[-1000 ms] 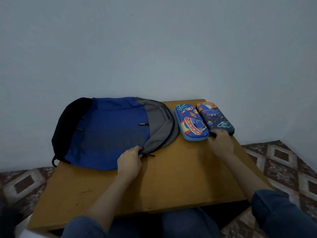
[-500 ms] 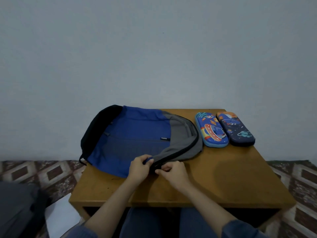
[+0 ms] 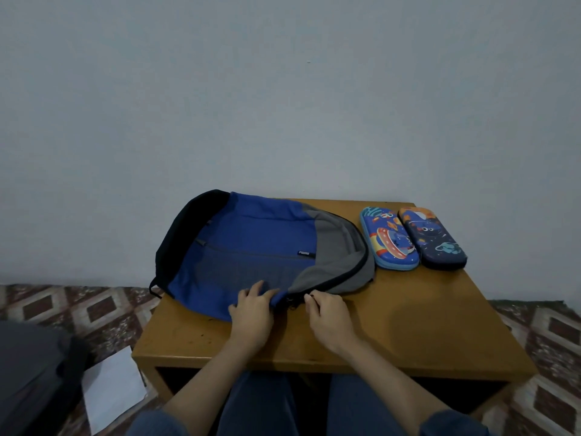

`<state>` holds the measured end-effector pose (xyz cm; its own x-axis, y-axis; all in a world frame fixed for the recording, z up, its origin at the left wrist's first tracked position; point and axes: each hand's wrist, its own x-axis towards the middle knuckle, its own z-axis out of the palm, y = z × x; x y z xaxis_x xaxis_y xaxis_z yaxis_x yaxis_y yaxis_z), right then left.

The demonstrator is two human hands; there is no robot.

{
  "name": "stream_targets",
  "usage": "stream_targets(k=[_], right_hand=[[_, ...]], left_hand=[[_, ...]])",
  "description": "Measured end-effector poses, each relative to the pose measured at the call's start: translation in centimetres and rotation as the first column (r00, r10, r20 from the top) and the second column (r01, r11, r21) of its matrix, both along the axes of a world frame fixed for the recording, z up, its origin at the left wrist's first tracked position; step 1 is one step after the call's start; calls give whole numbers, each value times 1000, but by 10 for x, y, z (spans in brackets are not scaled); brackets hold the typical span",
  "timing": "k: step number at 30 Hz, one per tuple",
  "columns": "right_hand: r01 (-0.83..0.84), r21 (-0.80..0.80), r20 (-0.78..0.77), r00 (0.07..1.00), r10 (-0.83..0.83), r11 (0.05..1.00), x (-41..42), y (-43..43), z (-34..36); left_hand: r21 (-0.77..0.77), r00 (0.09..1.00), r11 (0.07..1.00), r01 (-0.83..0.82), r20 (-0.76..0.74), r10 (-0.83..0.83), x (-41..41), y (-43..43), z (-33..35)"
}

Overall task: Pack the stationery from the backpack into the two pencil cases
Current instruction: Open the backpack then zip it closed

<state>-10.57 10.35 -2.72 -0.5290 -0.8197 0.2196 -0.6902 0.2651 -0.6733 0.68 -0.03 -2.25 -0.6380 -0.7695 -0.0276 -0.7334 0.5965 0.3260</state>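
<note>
1. Two lie shut, side by side & touching, at far right of bench [image 3: 424, 325]: light-blue pencil case [image 3: 390, 239] & navy pencil case [image 3: 432, 237], both w/ cartoon space prints.
2. Backpack [image 3: 251, 247] lies flat, centre-left on bench, just left of the cases; small dark tag [image 3: 303, 253] reads "PUMA".
3. Left grip [image 3: 251, 313]: fingers curled, bunching blue fabric at pack's near edge.
4. Right grip [image 3: 327, 316]: fingertips pinched at zip [image 3: 297, 301] below grey flap; pull too small to make out.

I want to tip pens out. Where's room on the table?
Biggest bare patch: the table's front right, between right hand, light-blue case, dark case and the edges. Smaller strip left of left hand. Backpack crowds the back left.
</note>
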Motion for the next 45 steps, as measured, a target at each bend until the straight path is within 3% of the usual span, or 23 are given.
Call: stream_targets(k=[6, 11, 15, 19, 23, 25, 27, 29, 31, 34, 36, 39, 43, 45], right_hand=[[264, -213, 102, 963, -248, 941, -26, 28, 28], [320, -470, 154, 947, -281, 822, -35, 39, 78], [303, -576, 130, 951, -281, 759, -48, 50, 98], [274, -565, 68, 955, -287, 778, -61, 68, 76], [455, -509, 121, 879, -462, 731, -84, 84, 60], [458, -454, 91, 877, -472, 765, -90, 85, 55], [354, -391, 13, 925, -380, 850, -85, 77, 49], [235, -318, -11, 968, -251, 919, -74, 65, 46], [169, -245, 0, 985, -174, 955, -65, 54, 48], [64, -174, -39, 997, -72, 983, -49, 41, 54], [-44, -96, -91, 995, 36, 994, -34, 34, 57], [-31, -30, -114, 993, 27, 999, -29, 28, 58], [235, -46, 61, 971, -232, 971, -61, 32, 62], [235, -63, 90, 969, -229, 970, -70, 34, 64]], left_hand=[[37, 989, 994, -106, -97, 109, -9, -6, 15], [-277, 986, 958, -74, -165, 28, -37, 7, 37], [-318, 972, 948, -17, -226, -58, -63, 17, 45], [-310, 985, 947, 83, -121, -126, -70, 18, 43], [-291, 998, 956, 34, -44, -49, -45, -12, 38], [-219, 999, 975, -35, -5, 34, -31, -30, 38], [-98, 995, 991, -92, 33, 96, -24, -44, 45], [-24, 997, 1000, -15, 82, 17, -23, -48, 53], [42, 973, 979, 200, 112, -204, -23, -40, 64], [201, 893, 870, 451, -89, -442, -26, -6, 78], [149, 839, 840, 522, -267, -474, -27, 15, 76], [38, 863, 917, 397, -356, -359, -21, 16, 73], [163, 906, 932, 325, -337, -257, 2, -1, 71], [190, 914, 933, 307, -331, -234, 10, -7, 70]])
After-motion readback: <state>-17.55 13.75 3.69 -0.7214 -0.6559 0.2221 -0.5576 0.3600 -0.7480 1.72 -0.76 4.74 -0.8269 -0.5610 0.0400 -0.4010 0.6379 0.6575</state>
